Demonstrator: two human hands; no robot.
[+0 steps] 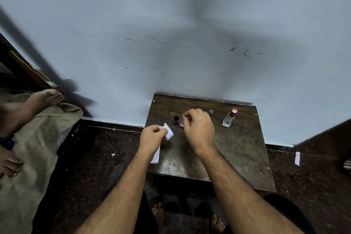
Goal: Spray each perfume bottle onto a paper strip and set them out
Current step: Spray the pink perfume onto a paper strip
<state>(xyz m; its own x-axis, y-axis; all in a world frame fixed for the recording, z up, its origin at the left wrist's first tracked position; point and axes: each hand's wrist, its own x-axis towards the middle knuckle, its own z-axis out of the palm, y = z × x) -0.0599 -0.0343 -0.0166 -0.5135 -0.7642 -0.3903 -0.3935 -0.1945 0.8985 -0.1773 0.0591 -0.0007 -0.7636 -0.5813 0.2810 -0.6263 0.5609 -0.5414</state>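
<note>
My left hand (pixel 152 137) pinches a white paper strip (pixel 168 132) above the left edge of a small dark wooden table (pixel 237 150). Another white strip (pixel 156 156) lies on the table beneath that hand. My right hand (pixel 198 126) grips a pink perfume bottle (pixel 182 121), mostly hidden by my fingers, just right of the held strip. A dark cap (pixel 176 120) stands left of the pink bottle. Behind my right hand a small dark vial (pixel 211 113) is upright. A clear square bottle with a pink cap (pixel 229 118) stands at the table's right rear.
The table stands against a pale blue wall (pixel 171 43). A loose paper strip (pixel 297 158) lies on the dark speckled floor to the right. At the left, another person's bare feet (pixel 43 99) rest on a cloth-covered bed. My own feet (pixel 158 213) show below.
</note>
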